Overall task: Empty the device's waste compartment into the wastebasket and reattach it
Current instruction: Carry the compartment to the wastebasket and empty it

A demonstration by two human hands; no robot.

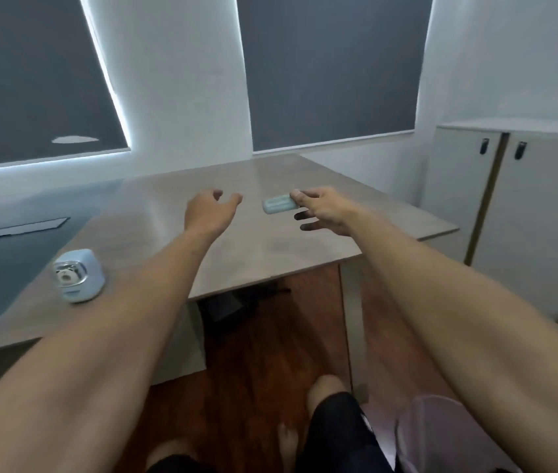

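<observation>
A small pale-blue device [79, 275] with a clear front window stands on the beige table [257, 240], near its left front part. My right hand [322, 208] is stretched out over the table and pinches a small pale-blue waste compartment [279, 204] between thumb and fingers, above the tabletop. My left hand [209, 209] hovers just left of the compartment, fingers apart and holding nothing. A translucent pinkish wastebasket [441, 435] stands on the floor at the lower right, partly hidden by my right forearm.
A white cabinet [516, 213] with two dark handles stands to the right of the table. A dark flat sheet [21, 228] lies on a bluish surface at the left. My legs and bare feet are over the wooden floor [257, 363] below the table edge.
</observation>
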